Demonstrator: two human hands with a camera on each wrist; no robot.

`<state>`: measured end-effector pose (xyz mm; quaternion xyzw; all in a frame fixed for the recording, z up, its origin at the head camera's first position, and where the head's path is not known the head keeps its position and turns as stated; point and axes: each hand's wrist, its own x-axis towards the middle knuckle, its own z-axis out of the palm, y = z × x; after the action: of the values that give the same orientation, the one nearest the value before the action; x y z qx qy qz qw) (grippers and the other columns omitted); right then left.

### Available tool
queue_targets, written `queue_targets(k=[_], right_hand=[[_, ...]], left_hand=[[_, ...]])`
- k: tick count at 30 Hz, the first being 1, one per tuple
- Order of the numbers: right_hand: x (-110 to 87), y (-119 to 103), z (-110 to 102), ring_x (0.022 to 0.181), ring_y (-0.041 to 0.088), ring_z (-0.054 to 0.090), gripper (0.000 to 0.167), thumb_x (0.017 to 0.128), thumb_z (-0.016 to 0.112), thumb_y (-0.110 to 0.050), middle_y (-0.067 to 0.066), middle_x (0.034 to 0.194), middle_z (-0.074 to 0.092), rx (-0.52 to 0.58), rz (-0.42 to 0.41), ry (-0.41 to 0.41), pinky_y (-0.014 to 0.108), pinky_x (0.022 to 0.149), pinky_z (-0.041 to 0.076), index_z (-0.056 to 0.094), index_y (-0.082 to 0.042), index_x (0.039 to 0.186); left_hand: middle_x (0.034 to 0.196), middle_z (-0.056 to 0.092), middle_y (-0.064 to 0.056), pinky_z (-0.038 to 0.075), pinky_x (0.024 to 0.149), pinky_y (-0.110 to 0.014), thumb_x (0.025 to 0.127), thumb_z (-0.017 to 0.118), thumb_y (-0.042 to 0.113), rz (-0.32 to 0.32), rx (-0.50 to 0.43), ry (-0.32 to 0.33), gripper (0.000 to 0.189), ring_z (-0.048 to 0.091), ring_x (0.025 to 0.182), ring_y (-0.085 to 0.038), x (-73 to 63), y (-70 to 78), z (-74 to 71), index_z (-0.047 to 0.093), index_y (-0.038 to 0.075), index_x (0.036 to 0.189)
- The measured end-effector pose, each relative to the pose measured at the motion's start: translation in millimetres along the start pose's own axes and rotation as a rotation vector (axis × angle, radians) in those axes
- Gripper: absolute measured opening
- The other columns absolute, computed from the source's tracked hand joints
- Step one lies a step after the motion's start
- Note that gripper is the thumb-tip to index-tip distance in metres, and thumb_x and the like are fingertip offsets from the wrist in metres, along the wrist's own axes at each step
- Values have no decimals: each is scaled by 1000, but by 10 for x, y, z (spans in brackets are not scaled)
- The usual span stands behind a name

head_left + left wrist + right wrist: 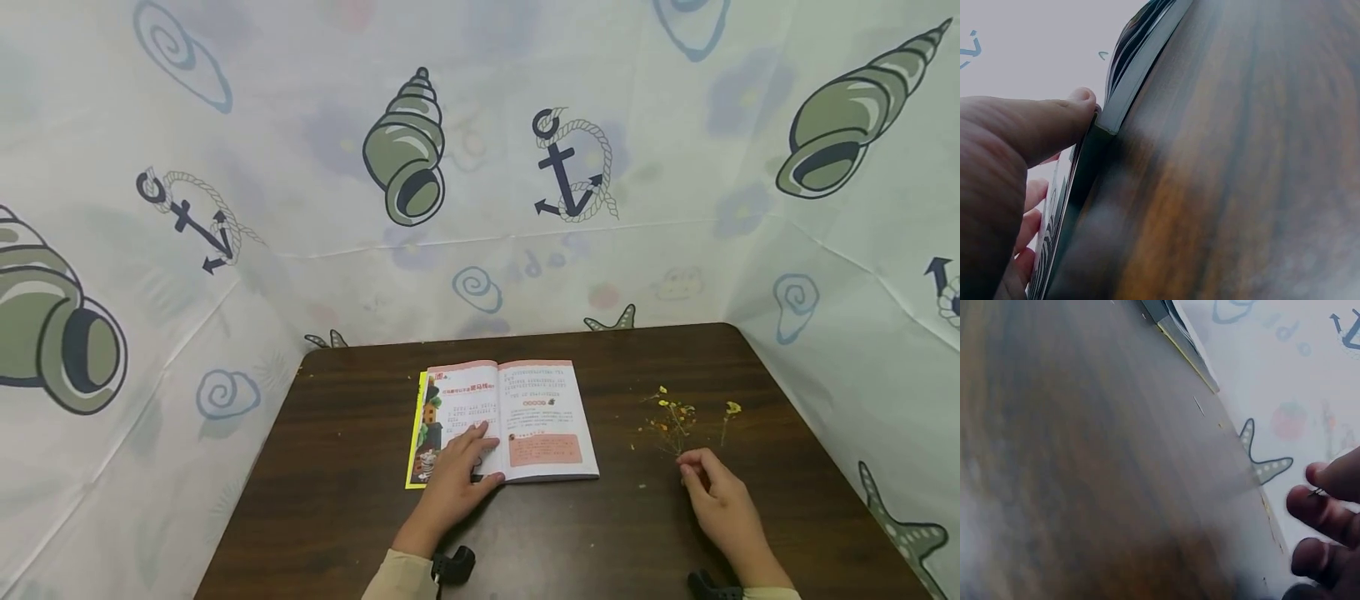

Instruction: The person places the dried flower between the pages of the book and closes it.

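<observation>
The left hand (452, 477) rests, fingers extended, on an illustrated textbook (546, 415). The right hand (722, 502) pinches a yellow-flowered sprig (680, 412) by its stem.

1. Pale cloth walls (300, 50) stand on three sides, printed with green shells (405, 146), dark anchors (561, 175), blue spirals (477, 289)
2. A dark wood-grain table (315, 500) has rounded far corners
3. Light gleams on its near part
</observation>
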<state>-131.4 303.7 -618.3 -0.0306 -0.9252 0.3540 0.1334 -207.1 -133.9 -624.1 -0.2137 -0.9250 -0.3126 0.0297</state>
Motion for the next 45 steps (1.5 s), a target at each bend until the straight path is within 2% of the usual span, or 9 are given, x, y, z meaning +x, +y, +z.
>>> queue_targets(k=[5, 11, 16, 19, 22, 28, 33, 38, 45], right_hand=[[32, -213, 21, 77, -1, 57, 8, 108, 69, -14, 1, 98, 76, 47, -99, 139, 18, 65, 44, 74, -13, 114], [97, -744, 148, 69, 6, 61, 6, 108, 67, -9, 11, 90, 73, 281, -54, 167, 19, 58, 47, 72, -12, 110], [216, -1271, 490, 59, 17, 62, 6, 107, 69, -8, 16, 85, 72, 521, 31, 82, 25, 52, 51, 71, -4, 104], [317, -1538, 730, 56, 19, 60, 10, 106, 71, -12, 20, 86, 74, 627, 96, -33, 26, 48, 49, 70, -2, 103], [426, -1708, 950, 53, 16, 56, 15, 106, 71, -16, 23, 89, 76, 692, 148, -132, 26, 47, 46, 69, -1, 105], [618, -1750, 1320, 52, 14, 54, 26, 109, 68, -21, 28, 98, 76, 795, 163, -249, 25, 43, 43, 67, 5, 114], [679, -1612, 1545, 54, 12, 58, 20, 110, 66, -23, 13, 91, 78, 718, 215, -380, 27, 42, 46, 66, -3, 112], [707, -1536, 1554, 52, 15, 57, 16, 110, 66, -22, 10, 85, 77, 644, 215, -396, 27, 42, 46, 67, -6, 107], [715, -1594, 1566, 51, 13, 56, 15, 109, 69, -26, 4, 78, 72, 540, 209, -389, 25, 42, 44, 68, -13, 101]], left_hand=[[175, 44, -4, 31, 128, -68, 100, 78, 43, 20, 32, -9, 40, 40, 161, -35, 0, -24, -38, 73, 36, 140], [175, 43, -4, 30, 128, -68, 101, 77, 43, 20, 25, -21, 36, 38, 162, -35, -26, -37, -87, 75, 41, 137], [175, 43, -3, 30, 128, -68, 101, 78, 43, 14, 23, -13, 35, 39, 162, -35, -44, -53, -95, 75, 43, 136], [175, 43, -2, 30, 128, -68, 100, 78, 43, 12, 27, -5, 35, 39, 162, -34, -45, -56, -85, 75, 43, 135], [175, 44, -3, 30, 128, -69, 100, 79, 43, 20, 20, -2, 36, 39, 162, -35, -39, -51, -65, 75, 42, 135], [174, 44, -4, 32, 126, -70, 100, 78, 44, 23, 5, -10, 36, 40, 161, -36, -38, -28, -27, 75, 41, 136], [174, 44, -4, 32, 126, -71, 100, 78, 44, 34, 7, 4, 36, 41, 161, -36, -28, -31, 4, 75, 42, 135], [175, 43, -4, 31, 126, -70, 101, 77, 47, 58, 18, 3, 37, 40, 161, -35, 5, -29, 37, 73, 44, 137], [175, 43, -3, 31, 126, -70, 100, 78, 44, 30, 12, 1, 36, 40, 161, -34, 18, -5, 14, 74, 44, 136]])
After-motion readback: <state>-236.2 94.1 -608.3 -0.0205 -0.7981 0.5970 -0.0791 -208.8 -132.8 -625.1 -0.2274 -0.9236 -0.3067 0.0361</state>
